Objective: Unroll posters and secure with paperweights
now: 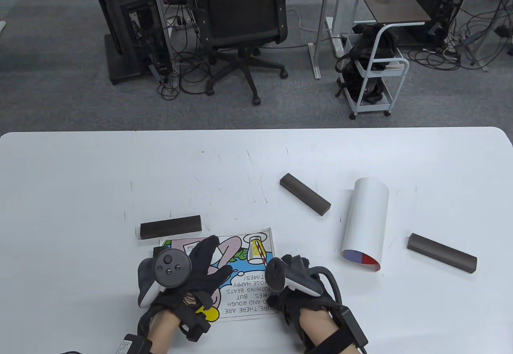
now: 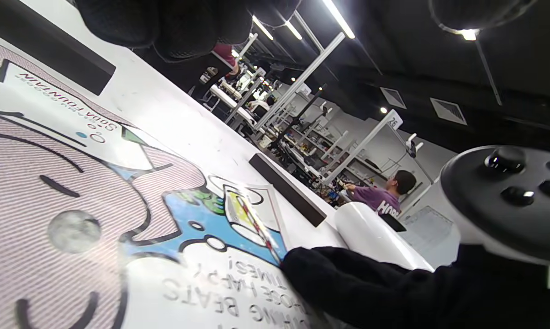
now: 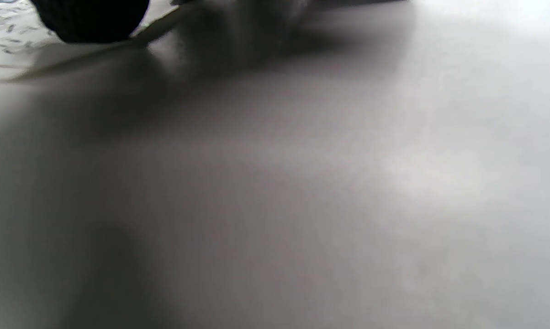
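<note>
A colourful comic poster [image 1: 248, 278] lies unrolled and flat near the table's front edge; it also shows in the left wrist view [image 2: 119, 219]. My left hand [image 1: 204, 266] rests on it with fingers spread, pressing it down. My right hand [image 1: 292, 278] rests at the poster's right edge, fingers curled under the tracker. A second poster [image 1: 366, 222] lies rolled, white outside, to the right. Three dark bar paperweights lie on the table: one [image 1: 170, 226] just behind the flat poster, one [image 1: 304, 193] in the middle, one [image 1: 441, 252] at the right.
The white table [image 1: 80, 178] ends at its far edge about mid-frame. Beyond it stand an office chair [image 1: 240, 17], a trolley [image 1: 372, 69] and cables on grey carpet. The right wrist view shows only blurred table surface [image 3: 348, 183].
</note>
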A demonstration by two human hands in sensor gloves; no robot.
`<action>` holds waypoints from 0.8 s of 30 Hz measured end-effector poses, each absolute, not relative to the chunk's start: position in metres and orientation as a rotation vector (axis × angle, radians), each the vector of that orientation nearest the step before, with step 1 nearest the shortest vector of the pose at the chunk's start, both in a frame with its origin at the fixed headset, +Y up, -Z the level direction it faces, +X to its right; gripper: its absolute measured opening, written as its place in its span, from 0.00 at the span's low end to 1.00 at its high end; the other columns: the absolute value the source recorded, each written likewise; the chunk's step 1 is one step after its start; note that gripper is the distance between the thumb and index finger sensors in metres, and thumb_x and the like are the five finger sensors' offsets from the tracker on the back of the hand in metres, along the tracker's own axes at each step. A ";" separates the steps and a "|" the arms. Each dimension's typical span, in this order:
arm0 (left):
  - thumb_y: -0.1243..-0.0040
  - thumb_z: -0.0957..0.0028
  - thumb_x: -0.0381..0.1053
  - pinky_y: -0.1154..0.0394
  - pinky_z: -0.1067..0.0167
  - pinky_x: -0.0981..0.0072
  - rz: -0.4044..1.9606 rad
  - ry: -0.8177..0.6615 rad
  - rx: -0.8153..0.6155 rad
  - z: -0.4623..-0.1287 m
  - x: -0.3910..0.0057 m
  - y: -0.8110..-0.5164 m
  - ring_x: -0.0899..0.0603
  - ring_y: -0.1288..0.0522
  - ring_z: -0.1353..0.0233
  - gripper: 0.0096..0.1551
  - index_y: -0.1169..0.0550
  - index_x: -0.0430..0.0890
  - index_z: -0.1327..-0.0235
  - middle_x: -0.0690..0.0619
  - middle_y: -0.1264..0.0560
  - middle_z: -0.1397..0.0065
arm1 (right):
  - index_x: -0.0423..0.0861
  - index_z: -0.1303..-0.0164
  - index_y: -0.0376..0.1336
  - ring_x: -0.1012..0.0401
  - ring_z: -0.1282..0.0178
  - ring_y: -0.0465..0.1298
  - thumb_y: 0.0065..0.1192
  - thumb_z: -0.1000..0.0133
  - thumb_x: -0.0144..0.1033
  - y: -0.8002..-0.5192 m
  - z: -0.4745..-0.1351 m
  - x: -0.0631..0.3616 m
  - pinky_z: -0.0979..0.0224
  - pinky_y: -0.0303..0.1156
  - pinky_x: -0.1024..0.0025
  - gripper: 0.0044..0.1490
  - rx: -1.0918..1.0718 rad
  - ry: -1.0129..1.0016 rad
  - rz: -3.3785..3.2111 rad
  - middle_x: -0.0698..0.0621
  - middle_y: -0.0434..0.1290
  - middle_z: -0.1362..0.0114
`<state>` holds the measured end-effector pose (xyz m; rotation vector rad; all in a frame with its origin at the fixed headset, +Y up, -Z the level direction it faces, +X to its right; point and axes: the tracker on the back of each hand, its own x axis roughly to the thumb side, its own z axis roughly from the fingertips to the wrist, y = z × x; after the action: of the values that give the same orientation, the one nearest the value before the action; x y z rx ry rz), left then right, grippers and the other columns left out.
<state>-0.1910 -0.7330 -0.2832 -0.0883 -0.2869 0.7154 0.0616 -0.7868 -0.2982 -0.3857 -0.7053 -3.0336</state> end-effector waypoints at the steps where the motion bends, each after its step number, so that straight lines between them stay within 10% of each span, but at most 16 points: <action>1: 0.48 0.55 0.72 0.33 0.32 0.37 0.704 -0.289 -0.075 -0.281 -0.191 -0.736 0.30 0.35 0.22 0.54 0.43 0.43 0.23 0.37 0.42 0.20 | 0.61 0.27 0.39 0.36 0.21 0.40 0.54 0.55 0.58 -0.787 -0.298 0.062 0.23 0.49 0.44 0.48 -0.386 -0.708 -3.034 0.44 0.34 0.17; 7: 0.47 0.55 0.72 0.34 0.32 0.37 0.637 -0.282 -0.056 -0.277 -0.193 -0.746 0.30 0.35 0.22 0.53 0.42 0.42 0.23 0.37 0.42 0.21 | 0.61 0.27 0.40 0.35 0.22 0.44 0.58 0.53 0.57 -0.776 -0.301 0.068 0.24 0.50 0.43 0.49 -0.420 -0.643 -3.117 0.43 0.40 0.16; 14: 0.47 0.55 0.71 0.34 0.32 0.36 0.595 -0.279 -0.045 -0.277 -0.194 -0.748 0.30 0.35 0.23 0.53 0.42 0.42 0.23 0.37 0.41 0.21 | 0.56 0.25 0.47 0.35 0.22 0.50 0.63 0.51 0.54 -0.684 -0.302 0.111 0.24 0.52 0.41 0.46 -0.382 -0.157 -3.480 0.42 0.47 0.16; 19: 0.47 0.55 0.71 0.34 0.32 0.36 0.578 -0.284 -0.043 -0.277 -0.194 -0.748 0.30 0.35 0.23 0.53 0.42 0.42 0.23 0.37 0.41 0.21 | 0.51 0.26 0.52 0.36 0.22 0.54 0.63 0.49 0.49 -0.626 -0.311 0.182 0.24 0.54 0.40 0.42 0.052 0.272 -3.540 0.40 0.53 0.18; 24: 0.47 0.55 0.71 0.34 0.32 0.37 0.569 -0.274 -0.039 -0.278 -0.196 -0.749 0.30 0.35 0.23 0.52 0.41 0.42 0.24 0.37 0.41 0.21 | 0.49 0.25 0.50 0.36 0.20 0.46 0.62 0.47 0.45 -0.628 -0.331 0.256 0.21 0.46 0.38 0.41 0.798 0.144 -3.601 0.40 0.49 0.17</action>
<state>-0.1955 -0.7492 -0.2779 -0.0385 -0.2745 0.5685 0.2557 -0.6282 -0.3307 0.7982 0.1445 -3.6010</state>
